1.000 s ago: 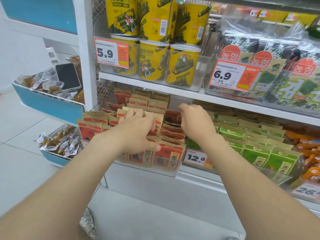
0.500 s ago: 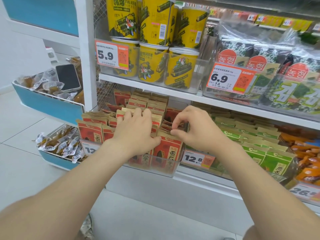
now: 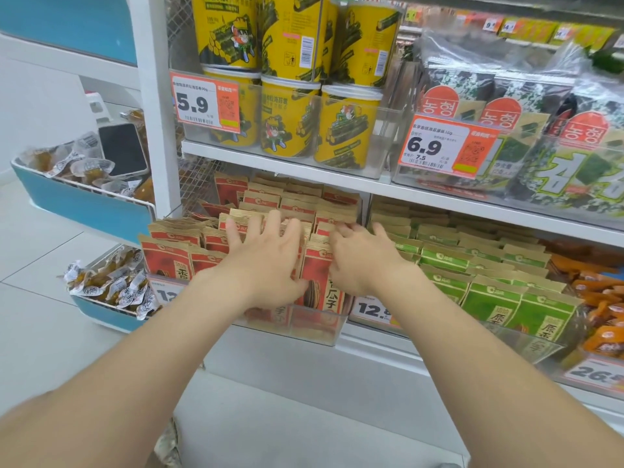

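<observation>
Clear bin (image 3: 318,328) holds red packets (image 3: 165,261); our left hand (image 3: 265,261) presses them, fingers splayed; right hand (image 3: 366,265) touches tops; we cannot tell its grip.

On the upper shelf (image 3: 290,167), at its left end, we read "5.9" on an orange-and-white price tag (image 3: 205,102) fixed to the clear bin of yellow tubs (image 3: 349,130). Further right, a second tag (image 3: 447,146) says "6.9", with a smaller "7.5" beneath. The seaweed packs (image 3: 526,153) behind it carry Korean lettering, "농형", on red arched labels.

On the lower shelf, the red packets (image 3: 320,282) show "瓜子" and one to the left shows "香". The green packets (image 3: 489,298) show "原香". Along that shelf's front edge we make out tags reading "12" (image 3: 165,293), "12." (image 3: 373,309) and "26" (image 3: 596,374), each only partly visible. The fine print is too small to read.
</observation>
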The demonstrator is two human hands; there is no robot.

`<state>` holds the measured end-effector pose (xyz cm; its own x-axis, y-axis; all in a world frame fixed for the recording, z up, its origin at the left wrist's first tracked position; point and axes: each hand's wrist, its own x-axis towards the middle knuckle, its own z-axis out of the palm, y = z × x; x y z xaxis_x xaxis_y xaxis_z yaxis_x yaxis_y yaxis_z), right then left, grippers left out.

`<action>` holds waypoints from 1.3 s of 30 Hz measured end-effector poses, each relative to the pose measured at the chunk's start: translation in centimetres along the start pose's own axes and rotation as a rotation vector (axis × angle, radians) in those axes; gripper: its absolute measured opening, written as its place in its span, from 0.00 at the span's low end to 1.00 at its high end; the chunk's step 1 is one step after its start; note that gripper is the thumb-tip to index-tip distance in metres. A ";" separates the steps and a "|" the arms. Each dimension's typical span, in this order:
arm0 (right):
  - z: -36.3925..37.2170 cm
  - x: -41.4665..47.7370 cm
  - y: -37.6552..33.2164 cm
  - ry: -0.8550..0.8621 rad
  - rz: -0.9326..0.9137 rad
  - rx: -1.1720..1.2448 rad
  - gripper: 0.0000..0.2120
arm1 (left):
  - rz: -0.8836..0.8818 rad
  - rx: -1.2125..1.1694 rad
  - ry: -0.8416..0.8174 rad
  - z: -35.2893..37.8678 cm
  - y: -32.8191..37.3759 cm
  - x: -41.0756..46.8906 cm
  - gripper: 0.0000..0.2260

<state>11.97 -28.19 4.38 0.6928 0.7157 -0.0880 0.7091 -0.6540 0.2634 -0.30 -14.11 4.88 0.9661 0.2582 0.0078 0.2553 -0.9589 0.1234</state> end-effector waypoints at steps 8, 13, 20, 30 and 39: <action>-0.3 -0.1 -2.4 0.149 0.015 0.062 0.31 | -0.098 0.126 -0.107 0.9 -2.5 -1.5 0.30; -1.4 -1.9 -3.8 0.480 -0.016 0.381 0.13 | -0.061 0.128 -0.038 1.0 -4.1 0.8 0.30; 0.0 -4.3 -5.1 0.135 -0.188 0.419 0.17 | 0.044 -0.098 0.074 2.0 -5.6 1.7 0.40; 1.2 -4.5 -6.0 0.153 -0.167 0.229 0.09 | -0.107 0.214 0.358 1.5 -6.0 -4.2 0.11; 0.4 -5.0 -6.5 0.184 -0.079 0.222 0.06 | -0.022 0.313 0.378 5.1 -9.1 -3.6 0.12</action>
<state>3.98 -27.63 2.70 0.6132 0.7857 0.0815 0.7853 -0.6175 0.0449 -5.95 -6.89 -1.31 0.8932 0.2473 0.3756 0.3308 -0.9271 -0.1763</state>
